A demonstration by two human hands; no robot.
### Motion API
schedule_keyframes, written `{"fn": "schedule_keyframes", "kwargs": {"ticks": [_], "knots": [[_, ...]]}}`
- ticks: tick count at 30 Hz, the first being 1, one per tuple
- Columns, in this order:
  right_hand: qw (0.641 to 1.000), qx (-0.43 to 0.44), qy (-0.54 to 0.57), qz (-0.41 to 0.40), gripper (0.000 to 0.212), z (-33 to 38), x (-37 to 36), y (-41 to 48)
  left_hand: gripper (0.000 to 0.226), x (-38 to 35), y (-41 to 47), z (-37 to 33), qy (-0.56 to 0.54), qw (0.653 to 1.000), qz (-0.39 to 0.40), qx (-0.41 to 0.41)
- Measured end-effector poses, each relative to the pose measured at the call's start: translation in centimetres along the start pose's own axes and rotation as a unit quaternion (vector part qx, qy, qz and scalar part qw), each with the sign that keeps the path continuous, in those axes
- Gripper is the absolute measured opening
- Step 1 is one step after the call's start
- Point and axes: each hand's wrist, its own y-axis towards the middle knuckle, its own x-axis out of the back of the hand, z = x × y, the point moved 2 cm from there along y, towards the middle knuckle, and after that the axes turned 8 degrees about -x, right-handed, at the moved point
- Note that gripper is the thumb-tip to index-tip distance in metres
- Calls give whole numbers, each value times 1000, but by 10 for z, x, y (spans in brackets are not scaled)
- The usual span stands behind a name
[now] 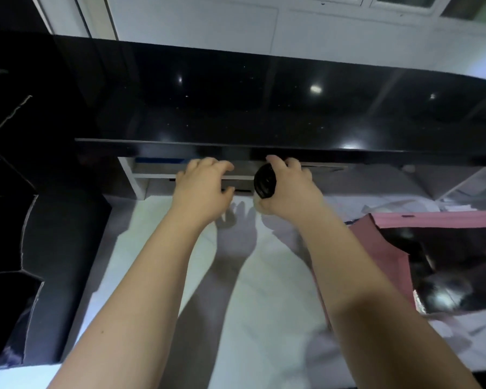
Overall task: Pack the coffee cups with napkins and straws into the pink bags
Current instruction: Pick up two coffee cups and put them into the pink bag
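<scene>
- Head view: we are logging the left hand (202, 186) reaching forward under the front edge of the black glossy counter (264, 108). Its fingers are curling at the white shelf (141, 175) below; we cannot tell whether they are gripping anything.
- We are logging the right hand (289, 192) just beside the left one, not touching it. Its fingers and thumb are wrapping around a black round object (265, 181), holding it up beneath the counter's front edge. We cannot tell what this object is.
- We are listing one pink bag (432, 224) lying at the right edge of the white surface (157, 220), well apart from both hands. Its mouth is gaping open; the dark contents are too blurred for us to name.
- We are noting loose white papers (399, 206) lying just behind the bag.
- We are recording black cartons (11, 234) standing along the left edge of the white surface.
</scene>
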Motion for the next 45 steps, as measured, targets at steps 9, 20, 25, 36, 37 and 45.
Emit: {"fn": "schedule_keyframes", "kwargs": {"ticks": [9, 20, 25, 36, 37, 45], "knots": [[988, 39, 77, -132, 85, -72, 119, -62, 61, 49, 19, -120, 16, 993, -64, -100], [956, 59, 233, -169, 84, -266, 180, -123, 53, -13, -23, -293, 55, 983, -46, -169], [943, 114, 274, -152, 82, -323, 196, -141, 42, -39, -53, -341, 37, 984, -61, -161], [969, 182, 130, -108, 83, -303, 153, -147, 40, -57, -60, -348, -16, 997, 75, -10], [973, 179, 106, -100, 82, -298, 145, -147, 48, -57, -59, -346, -6, 997, 78, -18], [992, 83, -90, 27, 89, -329, 127, -123, 145, -76, -85, -339, 105, 980, 154, -65]]}}
